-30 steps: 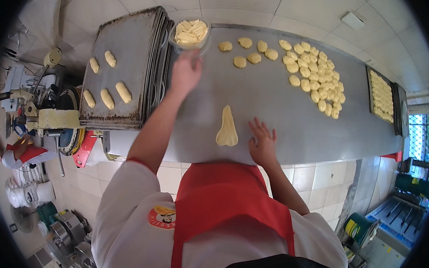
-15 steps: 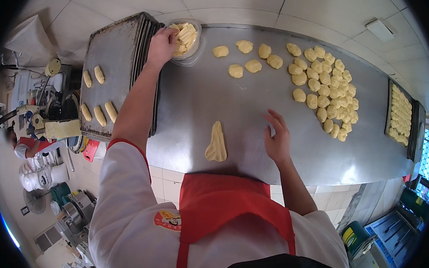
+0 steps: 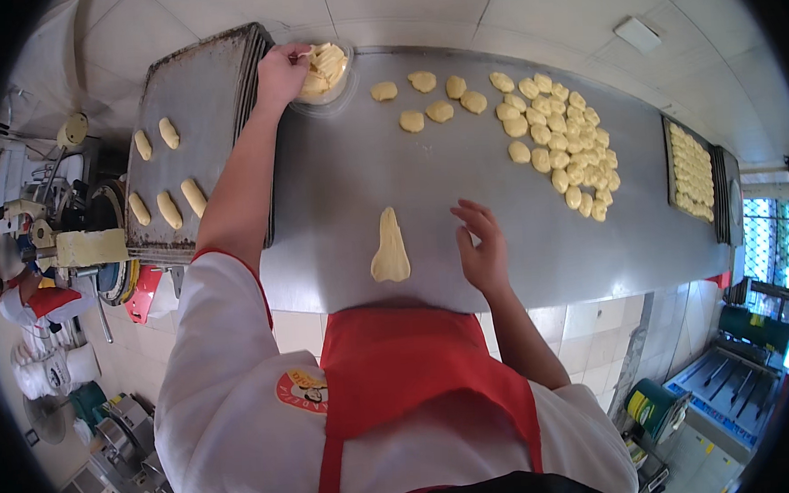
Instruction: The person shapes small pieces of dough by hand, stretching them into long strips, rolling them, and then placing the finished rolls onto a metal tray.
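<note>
My left hand point(image 3: 282, 76) reaches to the left rim of a clear plastic tub point(image 3: 347, 81) at the back. Pale yellow sticks point(image 3: 325, 66), like cut cheese, fill the tub. Thumb and fingers of that hand are pinched together beside the sticks; what is between them is too small to make out. Over the table, my right hand point(image 3: 484, 249) holds nothing, its fingers apart and bent. To its left lies a flattened piece of dough point(image 3: 390, 248), narrow at the far end and wide at the near end.
On the metal table point(image 3: 337, 178), several dough pieces point(image 3: 439, 111) lie at the back, beside a large cluster of dough balls point(image 3: 560, 135). Stacked baking trays point(image 3: 151, 107) at left bear several dough rolls point(image 3: 169, 209). A filled tray point(image 3: 692, 173) stands far right. Another person point(image 3: 45, 296) is at far left.
My left hand has drawn back slightly from over the sticks toward the tub's left rim, its fingers pinched. My right hand remains open near the flattened dough. The whole view has shifted a little.
</note>
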